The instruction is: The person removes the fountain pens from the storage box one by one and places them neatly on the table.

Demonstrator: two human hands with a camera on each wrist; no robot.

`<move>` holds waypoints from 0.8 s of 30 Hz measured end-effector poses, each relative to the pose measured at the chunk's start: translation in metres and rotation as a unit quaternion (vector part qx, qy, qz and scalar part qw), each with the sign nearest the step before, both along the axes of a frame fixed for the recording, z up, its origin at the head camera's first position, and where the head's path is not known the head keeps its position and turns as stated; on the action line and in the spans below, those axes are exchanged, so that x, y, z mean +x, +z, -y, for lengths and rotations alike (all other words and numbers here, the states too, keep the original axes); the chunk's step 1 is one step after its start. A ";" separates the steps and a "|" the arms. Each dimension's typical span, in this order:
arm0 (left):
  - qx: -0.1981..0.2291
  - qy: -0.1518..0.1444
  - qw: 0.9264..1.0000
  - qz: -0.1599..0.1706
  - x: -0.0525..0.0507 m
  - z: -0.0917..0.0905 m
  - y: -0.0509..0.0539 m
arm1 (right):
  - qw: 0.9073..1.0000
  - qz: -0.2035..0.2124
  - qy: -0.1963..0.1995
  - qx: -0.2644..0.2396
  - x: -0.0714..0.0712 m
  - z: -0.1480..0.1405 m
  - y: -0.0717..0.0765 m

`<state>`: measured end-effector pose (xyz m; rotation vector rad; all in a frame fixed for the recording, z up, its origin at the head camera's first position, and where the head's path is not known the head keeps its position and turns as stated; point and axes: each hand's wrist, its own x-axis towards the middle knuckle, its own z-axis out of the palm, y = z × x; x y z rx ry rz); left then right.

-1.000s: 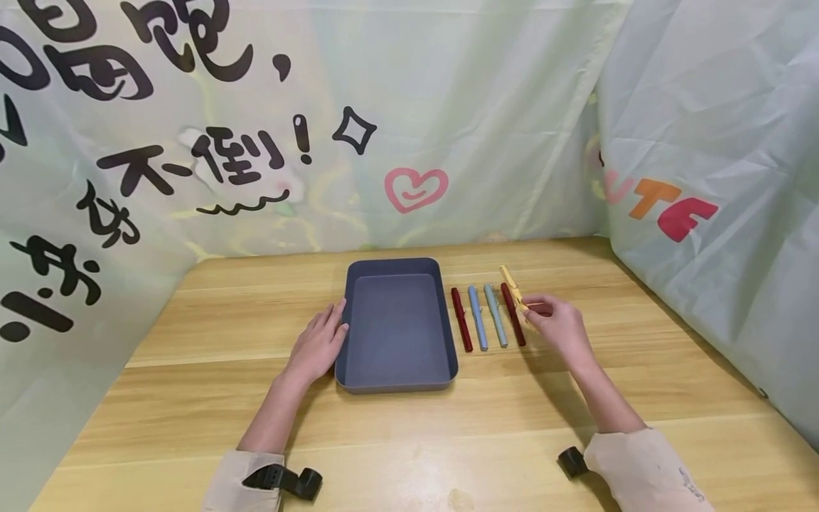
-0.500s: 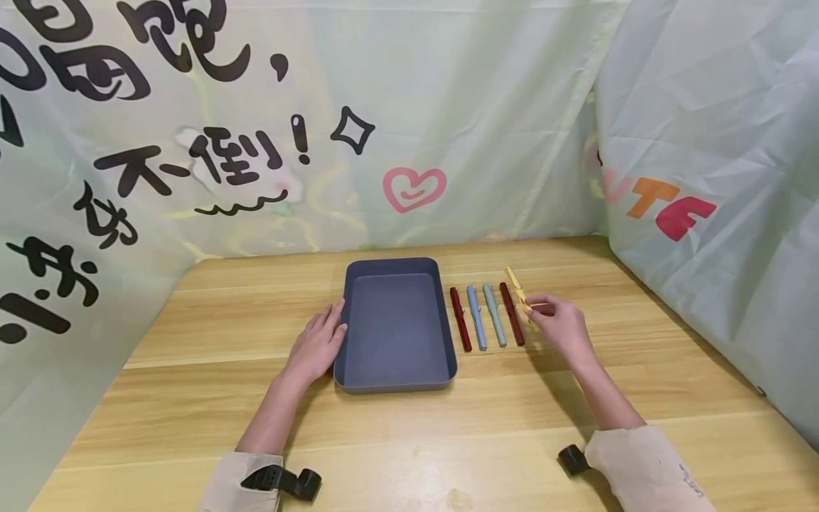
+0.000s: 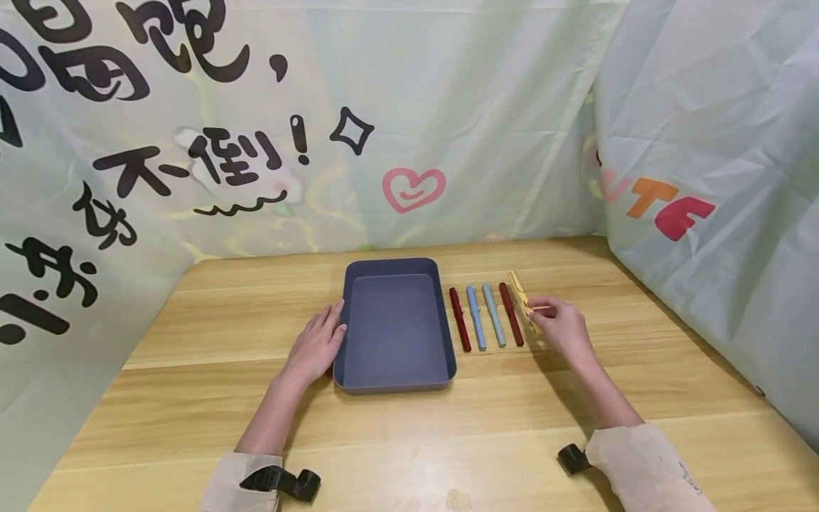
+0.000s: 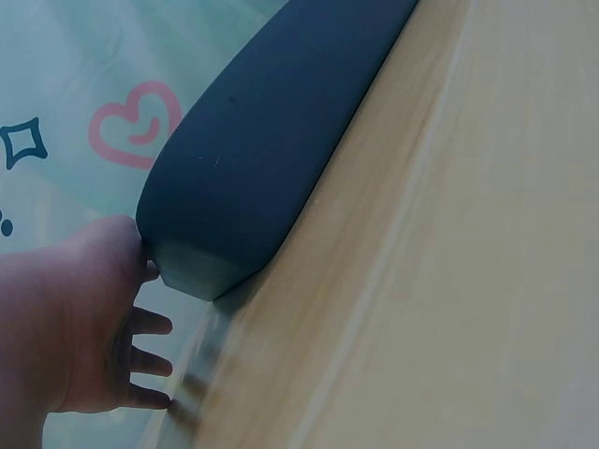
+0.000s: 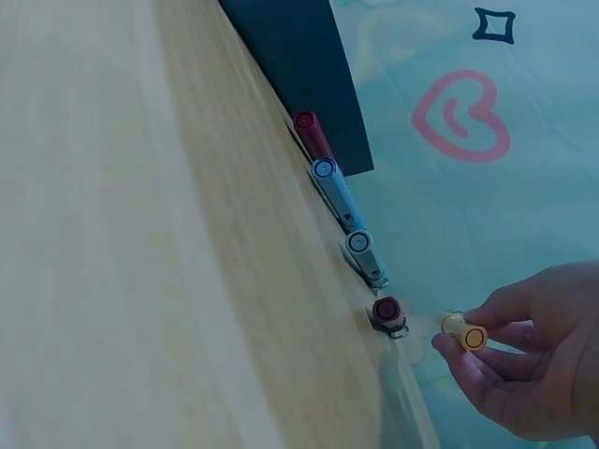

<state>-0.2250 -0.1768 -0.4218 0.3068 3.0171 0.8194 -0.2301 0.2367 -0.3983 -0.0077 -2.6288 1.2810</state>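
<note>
My right hand (image 3: 558, 328) pinches a yellow pen (image 3: 517, 286) between thumb and fingers. In the right wrist view the yellow pen (image 5: 465, 334) points end-on toward the camera, beside a dark red pen (image 5: 387, 310). To its left in the head view lie a light green pen (image 3: 494, 315), a blue pen (image 3: 476, 318) and another dark red pen (image 3: 460, 319), roughly parallel. My left hand (image 3: 318, 343) rests against the left side of a dark grey-blue tray (image 3: 345, 382), fingers extended along its rim. The left wrist view shows the tray's outer wall (image 4: 243, 150) by the thumb.
The wooden table (image 3: 397, 441) stretches in front of the tray and to both sides. Printed cloth (image 3: 486, 128) hangs behind the table and along its right edge. A black strap camera (image 3: 284, 481) is worn on the left sleeve, another black camera (image 3: 572, 460) on the right.
The yellow pen has shifted slightly right and toward me, from close against the right dark red pen to a little apart from it. My left hand and the tray stay put.
</note>
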 end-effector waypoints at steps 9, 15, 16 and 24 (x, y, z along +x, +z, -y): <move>0.002 0.001 1.000 0.004 0.000 0.000 0.000 | 1.000 0.024 -0.006 0.002 -0.002 -0.004 -0.004; 0.001 0.003 1.000 0.006 -0.001 0.001 -0.001 | 0.999 0.031 -0.009 -0.014 -0.004 -0.005 -0.008; 0.001 0.002 1.000 0.005 -0.001 0.001 -0.001 | 0.999 0.031 -0.009 -0.015 -0.004 -0.005 -0.009; 0.001 -0.001 1.000 -0.001 0.000 0.001 -0.001 | 0.999 0.038 -0.003 -0.020 -0.005 -0.009 -0.014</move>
